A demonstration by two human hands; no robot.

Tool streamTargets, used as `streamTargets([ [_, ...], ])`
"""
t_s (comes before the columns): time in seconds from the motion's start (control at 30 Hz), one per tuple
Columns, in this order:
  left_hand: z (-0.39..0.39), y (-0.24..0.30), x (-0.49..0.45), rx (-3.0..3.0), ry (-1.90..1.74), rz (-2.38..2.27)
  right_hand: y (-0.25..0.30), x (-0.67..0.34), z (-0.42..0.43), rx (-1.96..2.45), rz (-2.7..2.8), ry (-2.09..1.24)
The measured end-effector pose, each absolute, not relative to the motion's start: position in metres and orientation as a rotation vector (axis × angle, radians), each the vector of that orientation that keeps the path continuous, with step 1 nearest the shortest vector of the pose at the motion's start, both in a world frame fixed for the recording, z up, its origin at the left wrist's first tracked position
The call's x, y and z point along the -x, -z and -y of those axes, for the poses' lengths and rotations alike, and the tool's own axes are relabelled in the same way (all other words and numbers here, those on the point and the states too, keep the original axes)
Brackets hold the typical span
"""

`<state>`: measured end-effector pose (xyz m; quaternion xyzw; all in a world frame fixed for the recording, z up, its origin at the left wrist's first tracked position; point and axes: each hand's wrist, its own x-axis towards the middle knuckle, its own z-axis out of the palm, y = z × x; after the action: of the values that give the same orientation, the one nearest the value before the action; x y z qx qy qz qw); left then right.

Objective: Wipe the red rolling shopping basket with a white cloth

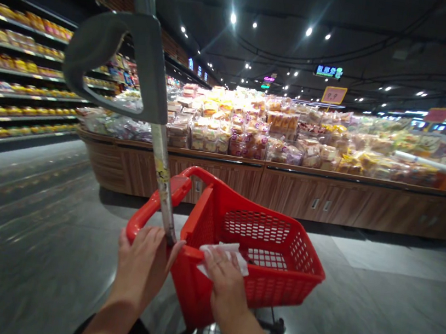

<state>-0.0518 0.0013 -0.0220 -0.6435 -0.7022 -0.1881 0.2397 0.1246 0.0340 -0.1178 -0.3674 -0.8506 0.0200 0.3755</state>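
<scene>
A red shopping cart (266, 212) with a perforated plastic basket is right in front of me, seen from its side. My left hand (144, 258) is closed round the near end of its red handlebar (147, 214). A metal pole (162, 172) with a grey loop-shaped handle (154, 69) slants up past that hand; its lower end is between my thumb and fingers, and whether I grip it I cannot tell. My right hand (228, 278) presses a crumpled white wipe (241, 261) onto the basket's near rim, fingers bent over it.
A wood-panelled display counter (230, 176) piled with packaged goods (248, 132) runs across behind the cart. Shelves of jars (17, 66) line the left side. The grey floor (31, 234) is shiny. Price signs (334, 95) stand above the goods.
</scene>
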Motion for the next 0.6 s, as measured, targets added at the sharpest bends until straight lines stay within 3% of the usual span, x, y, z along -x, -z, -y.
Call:
streamTargets([
  [0.13, -0.001, 0.022, 0.052, 1.766, 0.495, 1.901, 0.124, -0.147, -0.037, 1.018, 2.195, 0.011],
  [0.37, -0.002, 0.026, 0.052, 1.745, 0.489, 1.902, 0.142, -0.218, -0.053, 0.698, 2.232, -0.057],
  [0.6, -0.002, 0.027, 0.05, 1.736, 0.484, 1.909, 0.113, -0.142, -0.042, 0.774, 2.058, -0.159],
])
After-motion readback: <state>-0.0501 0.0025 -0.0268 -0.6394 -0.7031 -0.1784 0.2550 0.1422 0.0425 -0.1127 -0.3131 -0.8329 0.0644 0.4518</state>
